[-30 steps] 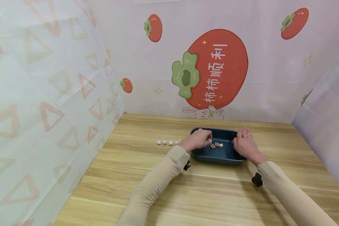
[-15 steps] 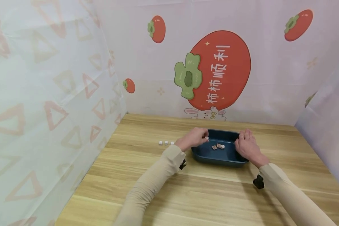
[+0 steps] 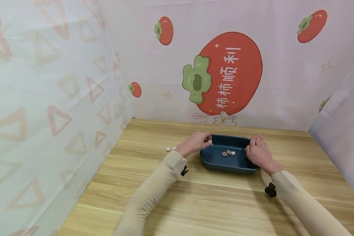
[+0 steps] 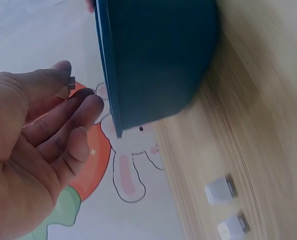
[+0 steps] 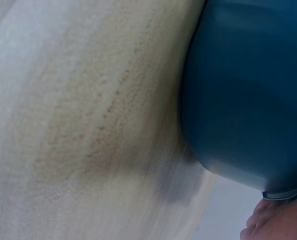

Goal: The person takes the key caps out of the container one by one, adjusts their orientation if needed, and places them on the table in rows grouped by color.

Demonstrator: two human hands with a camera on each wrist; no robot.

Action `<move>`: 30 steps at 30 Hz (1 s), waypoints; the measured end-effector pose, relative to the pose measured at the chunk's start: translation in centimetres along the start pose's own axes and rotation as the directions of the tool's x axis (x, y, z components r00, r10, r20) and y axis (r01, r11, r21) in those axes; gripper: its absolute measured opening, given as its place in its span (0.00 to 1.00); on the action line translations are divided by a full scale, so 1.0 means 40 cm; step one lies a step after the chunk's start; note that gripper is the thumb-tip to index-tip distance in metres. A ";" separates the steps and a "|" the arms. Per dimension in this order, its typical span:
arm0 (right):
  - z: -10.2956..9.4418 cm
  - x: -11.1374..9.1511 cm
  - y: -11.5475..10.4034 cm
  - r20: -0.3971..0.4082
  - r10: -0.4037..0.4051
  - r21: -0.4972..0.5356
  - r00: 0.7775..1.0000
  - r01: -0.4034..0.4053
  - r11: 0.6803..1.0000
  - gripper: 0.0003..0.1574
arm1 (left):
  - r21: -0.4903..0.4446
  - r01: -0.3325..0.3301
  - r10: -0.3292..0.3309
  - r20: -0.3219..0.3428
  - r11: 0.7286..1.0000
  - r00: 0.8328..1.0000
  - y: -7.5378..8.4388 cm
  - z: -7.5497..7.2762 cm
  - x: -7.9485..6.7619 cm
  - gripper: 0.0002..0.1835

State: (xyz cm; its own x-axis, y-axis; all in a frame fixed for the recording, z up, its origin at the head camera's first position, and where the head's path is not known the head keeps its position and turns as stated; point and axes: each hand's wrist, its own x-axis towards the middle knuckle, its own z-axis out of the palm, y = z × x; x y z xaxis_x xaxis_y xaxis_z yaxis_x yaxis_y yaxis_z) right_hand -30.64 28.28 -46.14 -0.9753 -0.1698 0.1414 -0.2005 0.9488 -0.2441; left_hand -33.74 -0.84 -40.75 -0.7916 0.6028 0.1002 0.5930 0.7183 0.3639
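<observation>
My left hand [image 3: 194, 143] is above the left end of a dark blue tray [image 3: 230, 171], pinching a small white keycap [image 3: 210, 142] between thumb and fingertips. The left wrist view shows that keycap [image 4: 71, 84] partly hidden by the fingers, beside the tray wall [image 4: 158, 65]. At the tray's right end, my right hand [image 3: 259, 152] grips the rim, thumb on the inner side. On the tray floor lie a brown-faced keycap [image 3: 224, 154], a second one [image 3: 228, 152] and a whitish one [image 3: 233, 153], close together.
Left of the tray, a white keycap [image 3: 168, 149] and another [image 3: 174, 148] sit on the wooden table [image 3: 194, 203]; my left forearm may hide more. A printed cloth [image 3: 162, 108] hangs behind the table, with a cloth wall [image 3: 62, 137] on the left.
My left hand has moved left from over the tray's middle to its left end, carrying the pinched keycap. The right hand keeps its place on the rim. The view has shifted slightly.
</observation>
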 end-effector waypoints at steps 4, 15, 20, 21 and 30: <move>-0.001 -0.001 0.002 -0.007 0.003 0.007 1.000 -0.003 1.000 0.35 | -0.032 0.001 -0.001 -0.006 0.999 1.000 -0.018 -0.006 -0.008 0.08; 0.004 -0.001 0.005 -0.020 -0.006 -0.001 1.000 0.006 1.000 0.35 | -0.084 -0.003 0.000 -0.041 0.996 0.999 -0.062 -0.007 -0.041 0.07; 0.006 -0.003 0.006 -0.014 -0.006 -0.004 1.000 0.006 1.000 0.35 | -0.082 0.001 -0.005 -0.051 0.997 0.999 -0.090 0.002 -0.060 0.06; 0.006 -0.003 0.006 -0.014 -0.007 -0.005 1.000 0.007 1.000 0.35 | -0.084 0.006 -0.010 -0.053 0.996 0.999 -0.096 0.004 -0.063 0.06; 0.004 -0.003 0.004 -0.024 -0.004 -0.006 1.000 0.004 1.000 0.34 | -0.059 0.033 -0.036 -0.057 0.998 0.998 -0.124 0.018 -0.097 0.05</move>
State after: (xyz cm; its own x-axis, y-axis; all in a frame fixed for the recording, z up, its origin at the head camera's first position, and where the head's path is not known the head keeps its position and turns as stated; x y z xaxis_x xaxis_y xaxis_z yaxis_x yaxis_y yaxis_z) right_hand -30.59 28.39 -46.34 -0.9718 -0.1675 0.1657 -0.2042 0.9496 -0.2378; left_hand -33.51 -6.49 -43.62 -0.8197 0.5555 0.1400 0.5571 0.7161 0.4206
